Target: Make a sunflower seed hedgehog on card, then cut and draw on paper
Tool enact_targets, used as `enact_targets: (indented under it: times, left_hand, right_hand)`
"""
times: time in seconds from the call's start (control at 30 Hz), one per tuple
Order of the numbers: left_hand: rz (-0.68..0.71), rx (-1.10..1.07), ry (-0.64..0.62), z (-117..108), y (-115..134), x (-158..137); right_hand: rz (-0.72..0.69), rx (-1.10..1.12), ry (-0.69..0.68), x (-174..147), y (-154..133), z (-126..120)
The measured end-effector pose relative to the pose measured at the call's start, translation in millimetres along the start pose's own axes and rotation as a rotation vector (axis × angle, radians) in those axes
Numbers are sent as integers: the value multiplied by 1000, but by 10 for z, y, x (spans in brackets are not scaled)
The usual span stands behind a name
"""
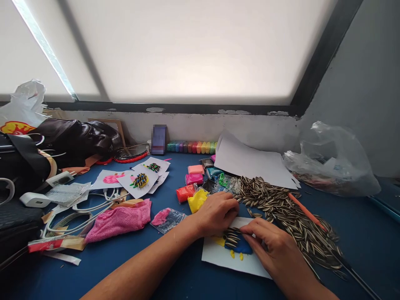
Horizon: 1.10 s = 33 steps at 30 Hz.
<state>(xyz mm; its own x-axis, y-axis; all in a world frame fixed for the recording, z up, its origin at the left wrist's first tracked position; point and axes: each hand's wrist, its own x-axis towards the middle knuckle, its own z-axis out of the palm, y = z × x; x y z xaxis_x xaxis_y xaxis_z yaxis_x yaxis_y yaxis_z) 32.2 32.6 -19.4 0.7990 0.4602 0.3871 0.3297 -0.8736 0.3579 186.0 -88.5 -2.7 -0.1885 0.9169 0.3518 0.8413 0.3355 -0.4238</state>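
Note:
A sheet of white paper carries a flattened blue clay shape with yellow clay pieces beside and below it. Several striped sunflower seeds stick in the blue clay in rows. My right hand pinches a sunflower seed at the upper edge of the blue clay. My left hand is closed just above the clay, at the paper's upper edge; its curled fingertips are hidden, so what they hold does not show.
A large heap of sunflower seeds spreads to the right, with an orange stick across it. Yellow and red clay packs lie behind my left hand. Finished seed pictures, a pink cloth and white cables lie left.

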Motion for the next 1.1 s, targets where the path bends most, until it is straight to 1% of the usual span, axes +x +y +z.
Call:
enact_targets:
  times: [0.33,0.67,0.9,1.1]
  left_hand:
    - [12,7,9,19,-16,2]
    - [6,8,0,8,-3,-7]
    - [16,13,14,28,-9,-1]
    - [7,28,-9,26,-10,-6]
  right_hand:
    - [0,-14,15,1,-5,13]
    - [-45,-73,16,26,-44,13]
    - [-49,-112,-21,17,-37,30]
    - [-48,-173,-37,32,-56,41]
